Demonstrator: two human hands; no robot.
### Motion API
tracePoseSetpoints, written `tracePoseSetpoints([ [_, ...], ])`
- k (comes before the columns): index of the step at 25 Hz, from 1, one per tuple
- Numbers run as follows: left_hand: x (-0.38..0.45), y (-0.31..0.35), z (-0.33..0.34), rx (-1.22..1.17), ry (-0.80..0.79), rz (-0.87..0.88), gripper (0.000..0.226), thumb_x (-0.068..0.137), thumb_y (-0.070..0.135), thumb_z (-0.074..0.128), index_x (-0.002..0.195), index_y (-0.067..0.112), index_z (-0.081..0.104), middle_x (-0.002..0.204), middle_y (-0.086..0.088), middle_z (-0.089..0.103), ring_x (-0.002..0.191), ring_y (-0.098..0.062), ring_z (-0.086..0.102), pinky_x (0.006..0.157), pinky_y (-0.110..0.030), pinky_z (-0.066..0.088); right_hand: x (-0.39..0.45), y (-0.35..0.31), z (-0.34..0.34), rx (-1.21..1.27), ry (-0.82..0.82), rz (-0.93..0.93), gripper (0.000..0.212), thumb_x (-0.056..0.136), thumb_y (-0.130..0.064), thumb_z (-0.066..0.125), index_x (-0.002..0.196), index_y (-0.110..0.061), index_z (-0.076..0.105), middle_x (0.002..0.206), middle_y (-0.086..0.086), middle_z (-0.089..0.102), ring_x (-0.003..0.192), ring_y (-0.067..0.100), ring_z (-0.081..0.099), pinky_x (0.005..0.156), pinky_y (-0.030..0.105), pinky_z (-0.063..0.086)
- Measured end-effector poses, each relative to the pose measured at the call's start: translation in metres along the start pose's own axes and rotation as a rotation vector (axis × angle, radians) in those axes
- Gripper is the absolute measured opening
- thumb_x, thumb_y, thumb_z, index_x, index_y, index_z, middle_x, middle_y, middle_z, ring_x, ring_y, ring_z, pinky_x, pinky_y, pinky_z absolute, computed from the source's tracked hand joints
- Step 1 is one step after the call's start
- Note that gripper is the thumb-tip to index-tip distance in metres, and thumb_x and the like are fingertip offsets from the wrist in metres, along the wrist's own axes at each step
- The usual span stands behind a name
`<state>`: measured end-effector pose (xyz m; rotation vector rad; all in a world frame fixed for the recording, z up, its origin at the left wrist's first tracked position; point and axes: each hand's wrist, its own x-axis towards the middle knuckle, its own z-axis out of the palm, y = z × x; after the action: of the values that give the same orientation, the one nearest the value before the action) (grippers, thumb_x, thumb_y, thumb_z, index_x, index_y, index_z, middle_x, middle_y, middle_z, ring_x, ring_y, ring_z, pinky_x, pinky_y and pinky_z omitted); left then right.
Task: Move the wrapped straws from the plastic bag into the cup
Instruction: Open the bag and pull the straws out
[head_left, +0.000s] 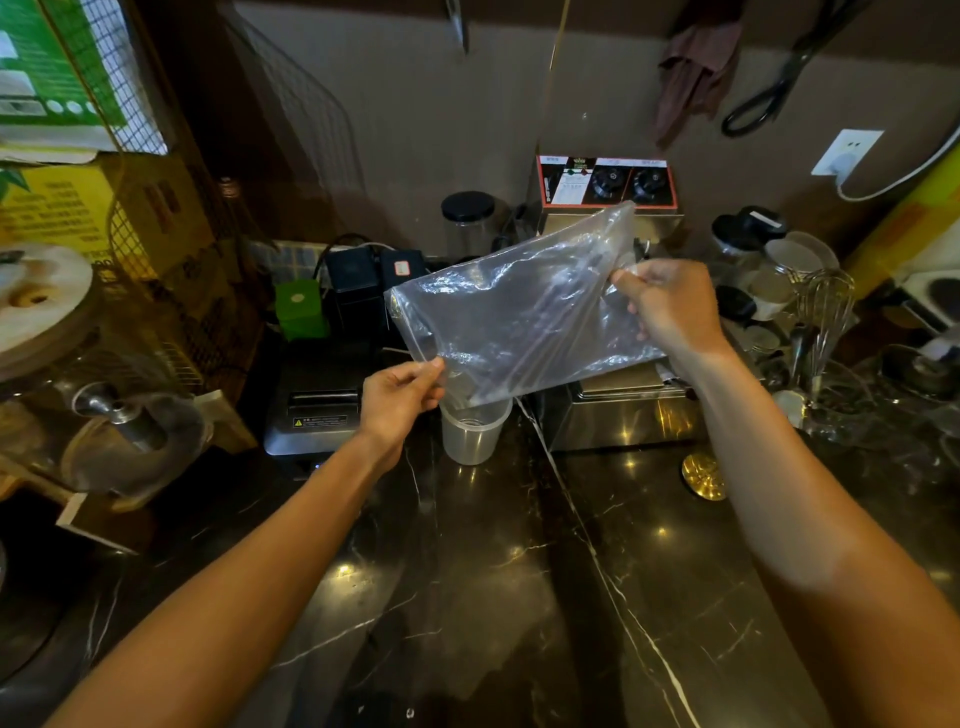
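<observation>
A clear plastic bag (524, 306) hangs tilted in the air above the black marble counter. Thin dark wrapped straws (524, 343) show through it, slanting down towards its lower left corner. My left hand (400, 397) pinches the bag's lower left edge. My right hand (670, 306) grips its upper right side. A translucent plastic cup (472, 434) stands upright on the counter right under the bag's low corner; the bag covers part of its rim.
A receipt printer (317, 410) sits left of the cup. A steel appliance (618, 410) with dials stands behind and to its right. Glass jars and a whisk (826, 317) crowd the right side. A gold round lid (704, 475) lies on the counter (519, 597).
</observation>
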<state>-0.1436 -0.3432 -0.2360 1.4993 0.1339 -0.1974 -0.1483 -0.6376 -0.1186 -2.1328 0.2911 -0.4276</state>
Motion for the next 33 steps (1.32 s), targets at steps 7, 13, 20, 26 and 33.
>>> tracePoseSetpoints([
  [7,-0.004,-0.022,0.011,-0.004,-0.037,-0.087,0.025,0.099,0.019,0.067,0.109,-0.002,0.075,0.097,-0.011,0.076,0.083,-0.015,0.070,0.076,-0.024,0.059,0.011,-0.015,0.003,-0.050,-0.018,-0.131,0.009,0.095,-0.015,0.073,0.091,-0.017,0.081,0.087,0.003,0.078,0.077,0.004,0.072,0.069,0.015,0.055],
  [13,-0.007,-0.033,0.012,-0.018,0.012,-0.121,0.019,0.099,0.017,0.067,0.104,0.001,0.074,0.094,-0.009,0.077,0.075,-0.012,0.070,0.067,-0.020,0.056,0.017,-0.030,0.014,-0.249,-0.011,-0.250,0.015,0.092,-0.023,0.075,0.085,-0.014,0.084,0.072,-0.018,0.067,0.072,-0.010,0.065,0.073,0.010,0.049],
  [20,-0.008,-0.037,0.007,-0.061,0.007,-0.144,0.014,0.098,0.019,0.068,0.103,0.009,0.076,0.101,-0.010,0.079,0.087,-0.016,0.073,0.076,-0.021,0.061,0.018,-0.048,0.022,-0.246,-0.045,-0.272,0.018,0.093,-0.026,0.074,0.081,-0.015,0.081,0.070,-0.006,0.068,0.066,0.010,0.060,0.071,0.034,0.052],
  [26,-0.011,-0.034,0.008,-0.075,-0.011,-0.125,0.020,0.099,0.018,0.067,0.109,0.003,0.076,0.107,-0.017,0.078,0.093,-0.020,0.074,0.081,-0.024,0.063,0.019,-0.065,0.026,-0.299,-0.034,-0.296,0.019,0.092,-0.028,0.072,0.078,-0.017,0.080,0.063,-0.009,0.065,0.063,0.009,0.060,0.071,0.036,0.053],
  [33,-0.016,-0.029,0.007,-0.115,-0.022,-0.113,0.026,0.099,0.017,0.066,0.115,-0.002,0.073,0.111,-0.021,0.077,0.108,-0.034,0.075,0.084,-0.026,0.064,0.015,-0.089,0.025,-0.332,-0.062,-0.326,0.017,0.092,-0.027,0.072,0.089,-0.016,0.084,0.080,0.001,0.076,0.082,0.022,0.072,0.081,0.043,0.058],
])
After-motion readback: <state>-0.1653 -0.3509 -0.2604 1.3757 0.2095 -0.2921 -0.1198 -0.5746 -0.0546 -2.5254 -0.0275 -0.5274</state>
